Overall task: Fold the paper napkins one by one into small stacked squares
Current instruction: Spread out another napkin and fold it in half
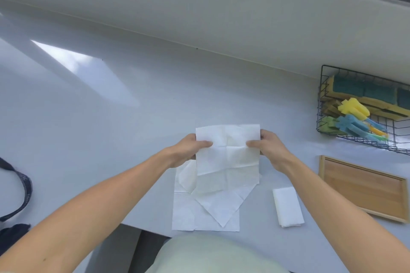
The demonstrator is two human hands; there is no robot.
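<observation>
I am holding a white paper napkin (228, 150) up above the pale table (111, 128), pinching it at both side edges. My left hand (188, 150) is gripping the napkin's left edge, thumb lying across the front of the sheet and the fingers tucked behind it; my right hand (269, 149) is clamping the right edge in the same way, thumb on the front, fingers behind. The sheet is hanging between my hands, creased into a grid of fold lines, with its top edge standing above my thumbs and its lower part drooping down. Under it, loose unfolded napkins (199, 213) are lying flat on the table near the table's front edge, one of them turned at an angle so that a corner is pointing toward me. To the right of those, apart from them, a small folded napkin stack (287, 206) is resting on the table. Just beyond that stack to the right, a shallow wooden tray (363, 186) is sitting on the table, and farther back a black wire basket (321, 106) is holding green-and-yellow sponges (363, 91) and sponge brushes (355, 117) in yellow and blue. At the far left edge, a dark strap (22, 188) is curling across the table.
</observation>
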